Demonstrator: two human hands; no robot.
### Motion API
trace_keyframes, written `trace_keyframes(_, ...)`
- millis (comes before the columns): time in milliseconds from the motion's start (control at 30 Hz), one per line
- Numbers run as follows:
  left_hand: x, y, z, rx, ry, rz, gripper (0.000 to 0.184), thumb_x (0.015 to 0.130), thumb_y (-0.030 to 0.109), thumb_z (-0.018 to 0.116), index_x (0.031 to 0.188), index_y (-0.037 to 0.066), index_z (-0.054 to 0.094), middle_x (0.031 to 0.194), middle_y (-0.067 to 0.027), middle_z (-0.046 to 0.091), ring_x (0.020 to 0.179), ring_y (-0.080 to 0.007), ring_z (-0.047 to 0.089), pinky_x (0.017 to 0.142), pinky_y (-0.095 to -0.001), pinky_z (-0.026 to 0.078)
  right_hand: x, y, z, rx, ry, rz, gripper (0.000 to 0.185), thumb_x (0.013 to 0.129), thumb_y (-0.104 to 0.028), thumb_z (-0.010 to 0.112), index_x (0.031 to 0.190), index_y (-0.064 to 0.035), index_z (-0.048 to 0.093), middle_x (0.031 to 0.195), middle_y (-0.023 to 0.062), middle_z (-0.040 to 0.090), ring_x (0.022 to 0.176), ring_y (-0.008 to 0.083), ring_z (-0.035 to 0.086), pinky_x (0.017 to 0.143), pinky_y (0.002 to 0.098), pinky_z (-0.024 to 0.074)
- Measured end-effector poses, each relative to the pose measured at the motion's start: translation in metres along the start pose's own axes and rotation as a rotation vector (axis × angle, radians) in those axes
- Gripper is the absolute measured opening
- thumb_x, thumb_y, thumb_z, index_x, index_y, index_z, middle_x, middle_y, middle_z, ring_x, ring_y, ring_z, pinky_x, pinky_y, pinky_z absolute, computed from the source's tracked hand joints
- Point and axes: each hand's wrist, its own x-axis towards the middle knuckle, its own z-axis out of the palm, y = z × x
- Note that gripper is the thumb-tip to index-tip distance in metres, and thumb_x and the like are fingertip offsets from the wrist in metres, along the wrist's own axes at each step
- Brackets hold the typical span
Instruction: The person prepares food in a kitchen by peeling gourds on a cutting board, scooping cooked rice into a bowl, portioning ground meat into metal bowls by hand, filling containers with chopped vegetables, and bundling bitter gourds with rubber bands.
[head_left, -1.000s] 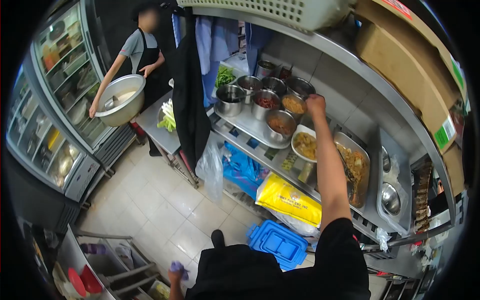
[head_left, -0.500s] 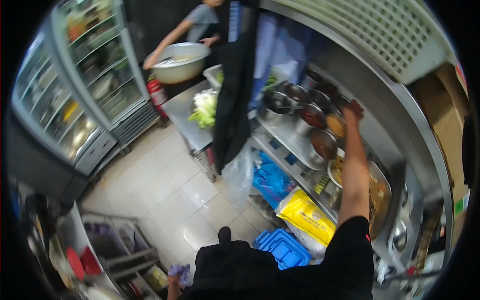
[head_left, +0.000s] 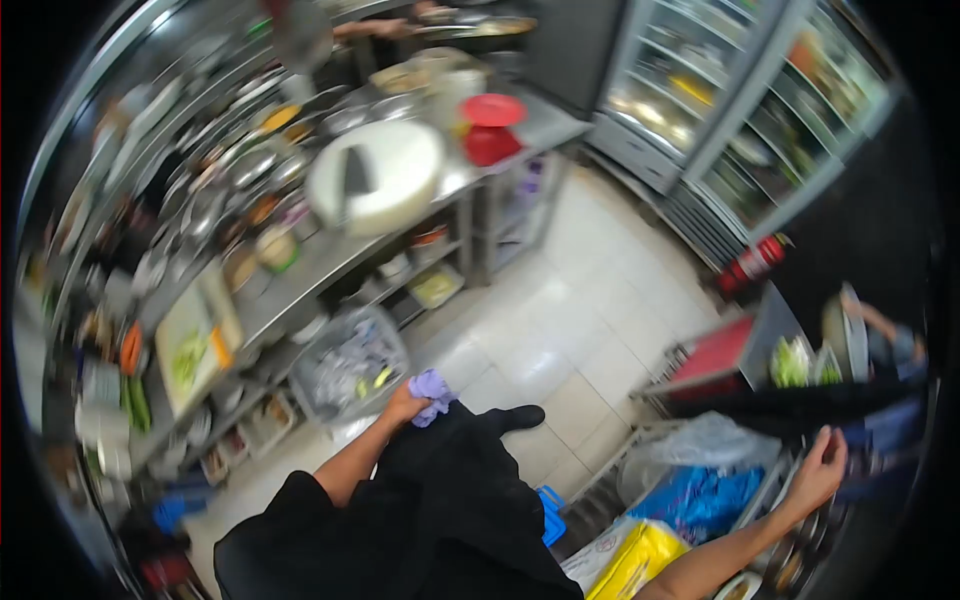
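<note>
My left hand (head_left: 405,403) is closed round a crumpled purple cloth (head_left: 432,398), held in front of my dark clothing. My right hand (head_left: 818,468) reaches out to the right with nothing visible in it, its fingers loosely bent and apart. It hangs beyond a lower shelf holding a blue plastic bag (head_left: 695,502), a clear plastic bag (head_left: 690,445) and a yellow packet (head_left: 640,562). Metal pots (head_left: 790,568) show partly behind my right forearm, at the lower right edge.
A steel counter (head_left: 300,300) on the left bears a thick white round block (head_left: 400,195) with a dark-bladed cleaver (head_left: 357,172), bowls and a cutting board (head_left: 180,335). Below stands a grey bin (head_left: 350,365). Glass-door fridges (head_left: 690,90) stand behind; another person's arm (head_left: 872,318) holds a basin (head_left: 835,325).
My view has swung left, bringing the counter into sight. My right hand has left the metal pots on the shelf. The purple cloth is still in my left hand.
</note>
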Motion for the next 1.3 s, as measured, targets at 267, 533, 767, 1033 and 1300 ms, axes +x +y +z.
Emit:
trace_keyframes(267,-0.122,-0.059,-0.129,-0.310,0.482,-0.063,0.047,0.070,0.009,0.071,0.114,0.003,0.057,0.105,-0.0099,0.065,0.098,-0.0195,0.062,0.088,-0.0339,0.048,-0.142,-0.189,0.134,0.539,-0.597,-0.295,0.033,0.087,-0.021,0.063,0.103,0.0081,0.063,0.096,0.0188,0.068,0.088,0.0244,0.065,0.080,0.0353,0.0498)
trace_keyframes(533,-0.095,0.036,-0.337,-0.354,0.719,0.262,0.057,0.073,0.012,0.070,0.124,0.002,0.048,0.114,-0.0101,0.061,0.105,-0.0199,0.058,0.090,-0.0335,0.046,-0.368,-0.408,0.132,0.772,-1.025,-0.781,0.025,0.079,-0.015,0.067,0.095,0.0045,0.066,0.088,0.0200,0.067,0.080,0.0316,0.065,0.076,0.0370,0.0503)
trace_keyframes(767,-0.099,0.027,-0.492,-0.390,1.020,0.083,0.066,0.075,0.026,0.075,0.127,-0.002,0.047,0.117,-0.0206,0.058,0.109,-0.0274,0.056,0.092,-0.0359,0.044,-0.603,-0.602,0.086,0.953,-1.176,-0.980,0.019,0.077,-0.014,0.068,0.090,0.0007,0.066,0.083,0.0180,0.066,0.082,0.0358,0.061,0.075,0.0422,0.0484)
trace_keyframes(1033,-0.175,-0.142,-0.602,0.521,1.398,0.102,0.072,0.072,0.044,0.074,0.121,-0.003,0.051,0.123,-0.0303,0.045,0.115,-0.0439,0.039,0.099,-0.0547,0.028,-0.800,-0.740,0.089,0.668,-1.096,-1.235,0.061,0.075,-0.004,0.061,0.131,-0.0011,0.037,0.106,0.0262,0.051,0.096,0.0407,0.056,0.077,0.0451,0.0500)
trace_keyframes(1300,-0.096,-0.120,-0.609,0.402,1.398,0.369,0.053,0.072,0.036,0.075,0.113,0.006,0.062,0.118,-0.0250,0.050,0.110,-0.0408,0.043,0.096,-0.0498,0.033,-0.831,-0.705,0.046,0.618,-1.550,-1.054,0.050,0.075,-0.004,0.054,0.124,-0.0023,0.043,0.087,0.0269,0.059,0.082,0.0483,0.058,0.074,0.0508,0.0487)
